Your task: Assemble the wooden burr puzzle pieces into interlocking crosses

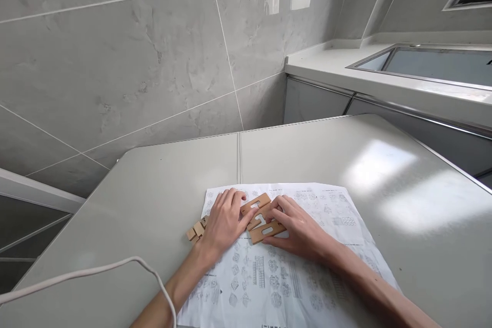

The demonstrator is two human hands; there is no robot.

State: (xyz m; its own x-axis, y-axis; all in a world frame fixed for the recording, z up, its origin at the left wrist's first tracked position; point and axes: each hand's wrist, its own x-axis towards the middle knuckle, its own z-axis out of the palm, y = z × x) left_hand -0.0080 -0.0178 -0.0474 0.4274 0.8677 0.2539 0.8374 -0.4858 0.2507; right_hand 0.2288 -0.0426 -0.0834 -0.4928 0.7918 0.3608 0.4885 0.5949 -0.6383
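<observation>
Down on the grey folding table (154, 200), both bare hands rest flat on a white printed instruction sheet (326, 215) covered in small diagrams. The left hand (223, 223) lies palm down, fingers spread forward, its fingertips touching the near end of a group of flat tan wooden puzzle pieces with slot cut-outs (261, 218). The right hand (300, 230) lies on the other side of the same pieces, fingers extended and pressing against their right edges. Neither hand closes around anything; both are open and flat, pinning the slotted pieces between them on the paper. The pieces sit near the top-left part of the sheet, stacked at slight angles and touching each other.

Just beside the left wrist, partly off the paper's edge, lies another small notched wooden piece (195, 230). A white cable (96, 270) curves across the table's near-left corner. Behind the table stands a grey tiled wall (115, 61), and to the right a white countertop with a steel sink (423, 64).
</observation>
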